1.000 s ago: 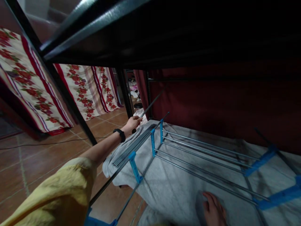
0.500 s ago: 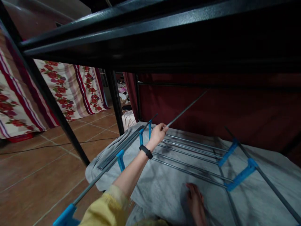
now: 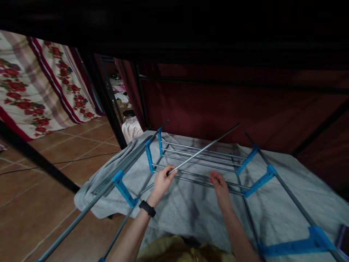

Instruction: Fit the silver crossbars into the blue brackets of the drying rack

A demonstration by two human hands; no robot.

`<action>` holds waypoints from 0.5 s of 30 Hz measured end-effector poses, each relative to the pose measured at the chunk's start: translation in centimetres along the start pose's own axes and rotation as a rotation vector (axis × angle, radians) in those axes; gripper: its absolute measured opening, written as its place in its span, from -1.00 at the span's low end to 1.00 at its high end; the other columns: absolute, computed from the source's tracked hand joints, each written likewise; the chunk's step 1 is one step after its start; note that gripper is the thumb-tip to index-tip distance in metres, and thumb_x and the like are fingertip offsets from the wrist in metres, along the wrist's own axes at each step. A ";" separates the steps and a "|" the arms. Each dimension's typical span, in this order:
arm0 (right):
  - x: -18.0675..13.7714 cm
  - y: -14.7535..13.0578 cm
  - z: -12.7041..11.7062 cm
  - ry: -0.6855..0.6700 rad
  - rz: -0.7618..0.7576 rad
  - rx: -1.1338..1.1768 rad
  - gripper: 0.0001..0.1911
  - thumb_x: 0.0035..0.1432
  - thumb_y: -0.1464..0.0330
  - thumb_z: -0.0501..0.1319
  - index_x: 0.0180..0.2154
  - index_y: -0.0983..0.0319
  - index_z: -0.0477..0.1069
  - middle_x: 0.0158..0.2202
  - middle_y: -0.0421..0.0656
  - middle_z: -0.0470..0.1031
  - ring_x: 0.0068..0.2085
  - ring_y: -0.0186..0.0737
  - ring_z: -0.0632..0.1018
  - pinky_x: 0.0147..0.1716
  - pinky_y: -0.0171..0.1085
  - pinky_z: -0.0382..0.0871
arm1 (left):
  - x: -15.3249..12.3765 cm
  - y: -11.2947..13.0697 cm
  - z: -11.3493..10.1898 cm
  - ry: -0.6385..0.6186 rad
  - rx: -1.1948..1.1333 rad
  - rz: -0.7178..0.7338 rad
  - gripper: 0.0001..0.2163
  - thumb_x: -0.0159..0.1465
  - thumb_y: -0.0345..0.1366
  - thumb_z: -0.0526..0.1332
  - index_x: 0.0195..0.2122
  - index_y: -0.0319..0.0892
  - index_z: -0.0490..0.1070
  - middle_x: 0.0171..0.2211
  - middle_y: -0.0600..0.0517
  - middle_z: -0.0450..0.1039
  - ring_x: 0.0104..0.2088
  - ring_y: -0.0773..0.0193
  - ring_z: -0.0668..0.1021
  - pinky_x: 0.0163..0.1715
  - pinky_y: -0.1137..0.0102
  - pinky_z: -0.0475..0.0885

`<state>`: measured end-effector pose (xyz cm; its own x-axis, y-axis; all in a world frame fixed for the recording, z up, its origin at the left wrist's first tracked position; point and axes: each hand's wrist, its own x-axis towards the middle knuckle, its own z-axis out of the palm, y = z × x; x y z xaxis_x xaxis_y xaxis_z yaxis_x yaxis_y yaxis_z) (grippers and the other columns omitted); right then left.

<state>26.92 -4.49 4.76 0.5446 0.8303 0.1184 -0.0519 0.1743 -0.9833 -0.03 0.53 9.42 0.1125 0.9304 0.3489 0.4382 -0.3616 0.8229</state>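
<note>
My left hand [image 3: 162, 180], with a black band on its wrist, is closed round the near end of a long grey metal rod [image 3: 207, 146] that slants up and away to the right. My right hand [image 3: 219, 185] reaches forward just to the right of it, fingers loosely apart, over the rails of a rack frame [image 3: 196, 165] made of grey rods and blue plastic connectors. The frame lies flat on a grey blanket [image 3: 191, 214]. A bundle of spare rods [image 3: 122, 165] rests along the frame's left side.
A dark bed frame hangs low overhead, with a black post [image 3: 107, 105] at the left. A dark red curtain [image 3: 231, 109] closes the back. Tiled floor [image 3: 40, 182] and floral cloth [image 3: 29, 87] lie to the left.
My left hand has drawn the rod from the far left bundle toward me, over the frame's middle. My right hand lifted off the blanket and moved forward beside it.
</note>
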 end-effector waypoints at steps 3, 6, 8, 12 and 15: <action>1.9 -3.6 0.9 0.010 0.011 0.177 -0.51 -0.09 0.08 0.42 -0.12 0.17 0.55 -0.13 -0.10 0.63 -0.11 -0.07 0.60 -0.03 -0.01 0.49 | -0.5 -0.6 0.4 -0.031 0.051 0.061 -0.73 0.31 -0.04 0.22 -0.16 -0.11 0.53 -0.27 0.00 0.59 -0.30 0.18 0.56 -0.28 0.35 0.37; 3.2 -5.8 1.1 0.025 0.048 0.332 -0.51 -0.11 0.14 0.46 -0.11 0.16 0.52 -0.16 -0.13 0.64 -0.13 -0.11 0.62 -0.04 -0.04 0.50 | -0.7 -1.2 0.5 -0.046 0.099 0.141 -0.78 0.34 -0.09 0.23 -0.17 -0.09 0.53 -0.23 -0.01 0.59 -0.24 0.17 0.58 -0.23 0.34 0.38; 3.8 -6.4 0.9 0.019 0.073 0.404 -0.55 -0.11 0.19 0.47 -0.14 0.16 0.51 -0.19 -0.14 0.65 -0.15 -0.15 0.63 -0.07 -0.08 0.52 | -0.8 -1.5 0.4 -0.061 0.137 0.183 -0.81 0.34 -0.11 0.23 -0.18 -0.08 0.53 -0.24 -0.01 0.59 -0.22 0.17 0.58 -0.20 0.34 0.38; 4.2 -6.3 0.0 0.046 0.092 0.479 -0.66 -0.13 0.32 0.48 -0.26 0.18 0.49 -0.24 -0.15 0.65 -0.18 -0.19 0.65 -0.13 -0.16 0.55 | -1.3 -2.3 -0.3 -0.094 0.214 0.220 -0.85 0.37 -0.17 0.23 -0.16 -0.09 0.52 -0.23 -0.01 0.56 -0.24 0.17 0.56 -0.18 0.32 0.38; 4.3 -5.6 -1.1 0.054 0.118 0.470 -0.70 -0.11 0.35 0.46 -0.28 0.20 0.48 -0.26 -0.15 0.64 -0.20 -0.20 0.65 -0.14 -0.16 0.56 | -1.6 -3.2 -0.9 -0.102 0.250 0.219 -0.87 0.36 -0.22 0.23 -0.15 -0.11 0.51 -0.22 -0.03 0.55 -0.23 0.17 0.56 -0.18 0.32 0.38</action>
<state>30.44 -2.46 10.59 0.5545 0.8321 -0.0094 -0.4811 0.3113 -0.8196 -2.42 0.14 6.60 0.3110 0.8382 0.4479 0.5975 -0.5389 0.5938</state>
